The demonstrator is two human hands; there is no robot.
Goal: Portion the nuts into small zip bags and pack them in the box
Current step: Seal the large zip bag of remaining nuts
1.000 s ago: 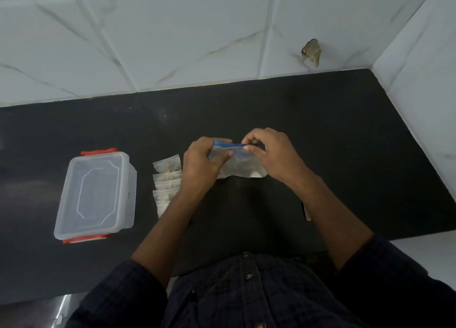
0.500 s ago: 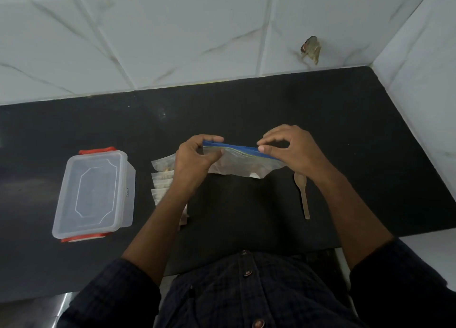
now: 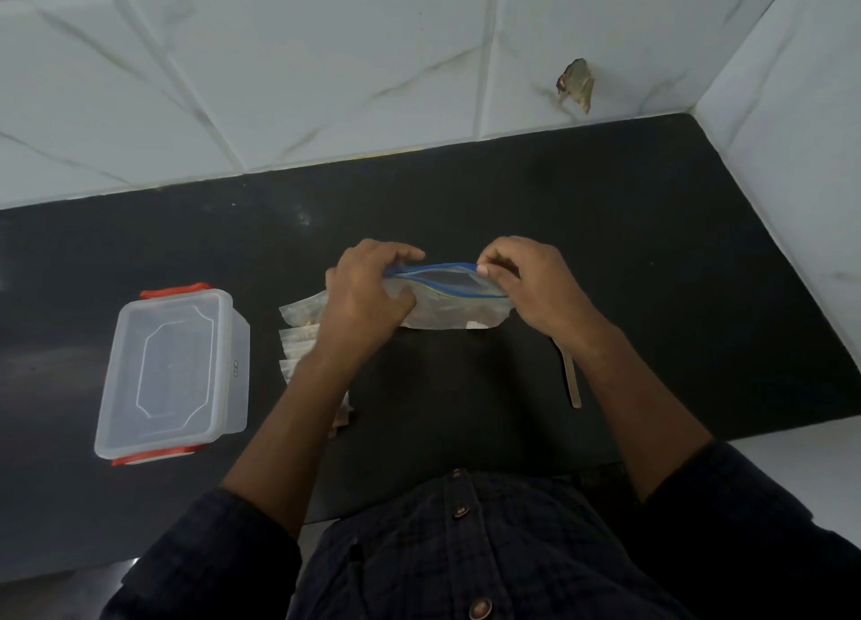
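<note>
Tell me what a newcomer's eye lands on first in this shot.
First, the two hands at the centre of the black counter: the left hand and right hand pinch the blue-zipped top of a clear zip bag, its mouth parted. Next, the clear lidded box with red clips at the left, with small filled bags stacked between it and the left arm. A wooden spoon lies partly hidden behind the right wrist.
</note>
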